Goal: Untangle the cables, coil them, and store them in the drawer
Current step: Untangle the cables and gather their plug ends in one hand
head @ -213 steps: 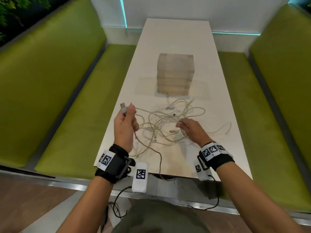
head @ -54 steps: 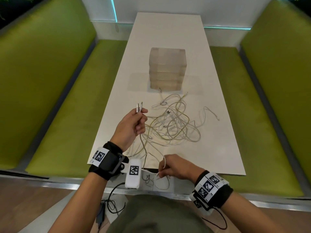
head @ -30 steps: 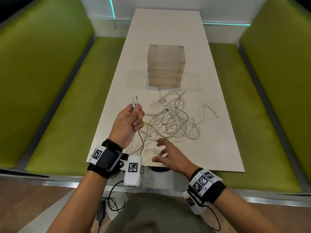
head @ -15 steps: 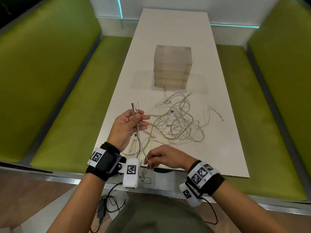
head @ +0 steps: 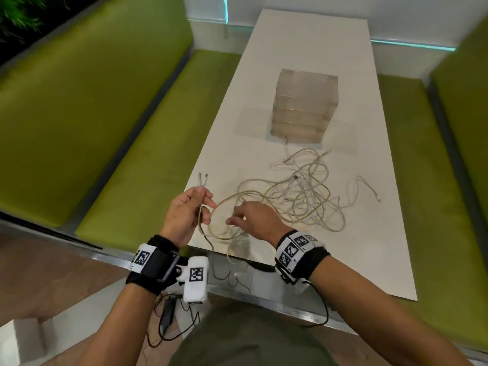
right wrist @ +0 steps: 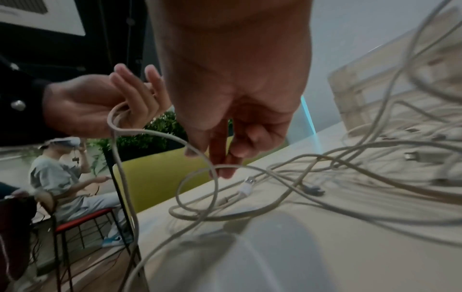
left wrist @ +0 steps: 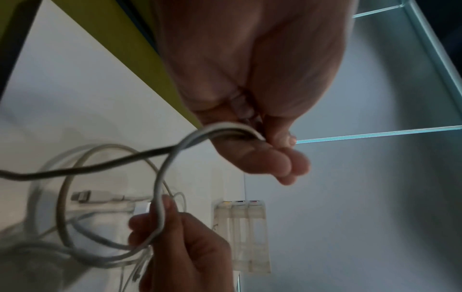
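Head view | left hand [head: 188, 210] raised, gripping cable [head: 201, 204] ends | right hand [head: 254, 216] pinching its loop

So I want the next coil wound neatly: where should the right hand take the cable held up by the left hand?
Probably pinch the cable on the free loop hanging just below the left hand, coming from the right, above the table. There it runs single and clear of the tangled pile; the right hand is already beside it.
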Demonstrator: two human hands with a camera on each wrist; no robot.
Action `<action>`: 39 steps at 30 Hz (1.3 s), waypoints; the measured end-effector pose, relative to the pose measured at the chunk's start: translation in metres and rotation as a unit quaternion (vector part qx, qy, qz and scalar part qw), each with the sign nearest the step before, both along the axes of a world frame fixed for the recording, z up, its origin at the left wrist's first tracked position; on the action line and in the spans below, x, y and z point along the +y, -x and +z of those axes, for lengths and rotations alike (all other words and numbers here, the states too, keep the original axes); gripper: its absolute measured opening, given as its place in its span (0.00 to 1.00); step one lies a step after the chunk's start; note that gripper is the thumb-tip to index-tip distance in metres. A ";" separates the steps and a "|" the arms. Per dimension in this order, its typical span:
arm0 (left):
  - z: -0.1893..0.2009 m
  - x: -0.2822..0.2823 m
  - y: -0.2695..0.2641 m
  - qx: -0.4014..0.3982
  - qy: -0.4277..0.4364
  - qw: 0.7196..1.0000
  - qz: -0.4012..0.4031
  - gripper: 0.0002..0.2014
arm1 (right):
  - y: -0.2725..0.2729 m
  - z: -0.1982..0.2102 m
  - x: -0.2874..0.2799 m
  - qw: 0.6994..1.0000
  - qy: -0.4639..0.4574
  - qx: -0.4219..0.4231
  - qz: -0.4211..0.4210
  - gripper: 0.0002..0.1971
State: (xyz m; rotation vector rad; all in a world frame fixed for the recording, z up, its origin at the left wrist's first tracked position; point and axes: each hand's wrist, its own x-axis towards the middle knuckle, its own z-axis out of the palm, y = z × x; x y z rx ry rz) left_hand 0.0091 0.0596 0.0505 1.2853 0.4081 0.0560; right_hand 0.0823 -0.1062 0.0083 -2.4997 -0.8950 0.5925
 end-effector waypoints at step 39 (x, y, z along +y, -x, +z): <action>-0.031 -0.028 -0.004 0.021 0.022 0.999 0.016 0.11 | 0.017 0.025 -0.015 0.937 -0.225 0.142 -0.228 0.02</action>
